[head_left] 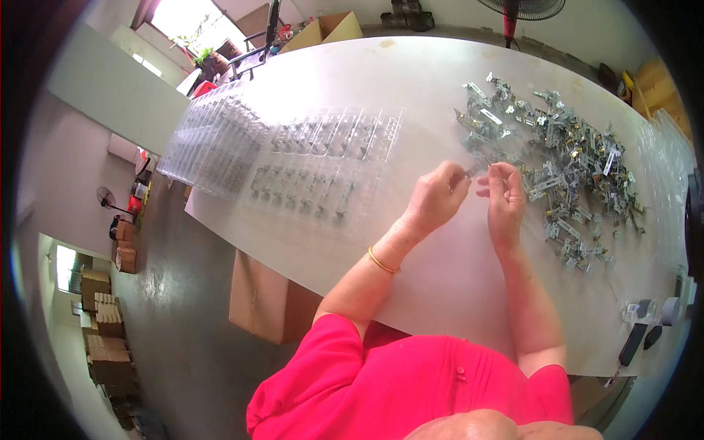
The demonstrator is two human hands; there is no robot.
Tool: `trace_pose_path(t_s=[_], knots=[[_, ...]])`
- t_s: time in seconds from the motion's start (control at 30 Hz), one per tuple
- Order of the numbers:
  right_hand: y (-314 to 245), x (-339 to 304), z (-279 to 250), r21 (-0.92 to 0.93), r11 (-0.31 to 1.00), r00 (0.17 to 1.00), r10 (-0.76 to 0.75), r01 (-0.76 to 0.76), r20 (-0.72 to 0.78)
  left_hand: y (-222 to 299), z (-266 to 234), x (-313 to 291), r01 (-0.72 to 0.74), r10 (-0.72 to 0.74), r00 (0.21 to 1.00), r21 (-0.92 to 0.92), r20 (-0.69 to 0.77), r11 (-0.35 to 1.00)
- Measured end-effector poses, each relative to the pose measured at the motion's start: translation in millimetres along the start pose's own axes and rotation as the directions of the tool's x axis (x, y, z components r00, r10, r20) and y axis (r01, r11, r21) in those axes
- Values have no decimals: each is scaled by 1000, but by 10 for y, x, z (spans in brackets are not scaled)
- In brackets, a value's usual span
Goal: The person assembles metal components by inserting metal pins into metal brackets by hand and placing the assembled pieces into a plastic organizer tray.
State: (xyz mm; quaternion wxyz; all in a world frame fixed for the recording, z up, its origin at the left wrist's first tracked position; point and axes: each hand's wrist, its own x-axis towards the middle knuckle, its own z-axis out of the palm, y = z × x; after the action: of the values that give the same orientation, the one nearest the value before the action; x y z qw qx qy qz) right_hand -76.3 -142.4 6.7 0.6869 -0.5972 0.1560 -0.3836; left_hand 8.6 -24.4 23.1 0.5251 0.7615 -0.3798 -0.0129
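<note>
A cardboard box (257,301) stands at the near left, below the edge of the pale tabletop (433,271). Over it, the left hand (440,192) and right hand (505,196) meet closely, fingers bent; whether either pinches a part is too small to tell. Just to the right spreads a pile of metal parts (565,161); leftward, a clear tray (334,162) holds rows of pieces, beside stacked trays (198,147). A fan (509,29) stands past the far edge

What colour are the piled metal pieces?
The metal pieces are mostly silvery grey, with brassy spots, in the head view.
</note>
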Motion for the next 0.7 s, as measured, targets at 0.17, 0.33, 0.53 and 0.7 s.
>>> trace_pose_path(t_s=[0.17,0.33,0.53,0.7], knots=[[30,-21,-9,-21,998,998,-58,58,8,210,-359,-71,106,-103,994,73,-40,992],[146,-75,-2,-16,996,993,86,-85,79,176,-931,-296,110,-19,968,358,-248,927],[242,-114,10,-28,991,984,132,-130,120,-13,-1264,-567,404,-274,893,368,-357,838],[267,-120,4,-52,991,983,128,-122,129,-165,-1265,-603,413,-284,903,472,-322,779]])
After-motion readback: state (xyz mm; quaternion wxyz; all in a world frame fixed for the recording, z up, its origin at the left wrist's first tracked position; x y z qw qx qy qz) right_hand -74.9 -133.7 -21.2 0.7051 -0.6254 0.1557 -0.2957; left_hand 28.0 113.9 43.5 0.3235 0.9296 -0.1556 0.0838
